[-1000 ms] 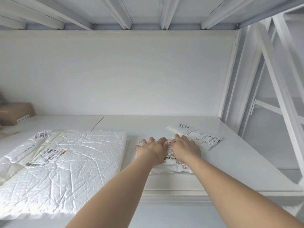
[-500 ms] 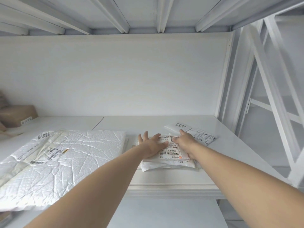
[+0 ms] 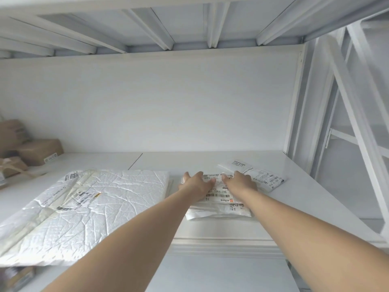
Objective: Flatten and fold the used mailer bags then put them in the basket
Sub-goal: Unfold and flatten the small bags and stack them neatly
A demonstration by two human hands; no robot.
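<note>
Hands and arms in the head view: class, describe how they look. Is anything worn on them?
Two human arms, both without sleeves. The left arm and right arm are uncovered from the picture's lower edge to the wrists. The left hand and right hand wear no gloves. No watch, bracelet or ring shows on the sides seen.

White desk (image 3: 210,162) against a plain white wall (image 3: 147,102), slatted frame (image 3: 212,28) overhead, white slanted rails (image 3: 355,131) at right.

Large mailer bag (image 3: 101,209): white plastic, crinkled, glossy, bubble-textured, paper labels. Small mailer bag (image 3: 219,209): white plastic film, wrinkled, slight sheen, printed paper label. Counter (image 3: 294,199): white, smooth, semi-gloss. Boxes (image 3: 40,151): brown matt cardboard.
</note>
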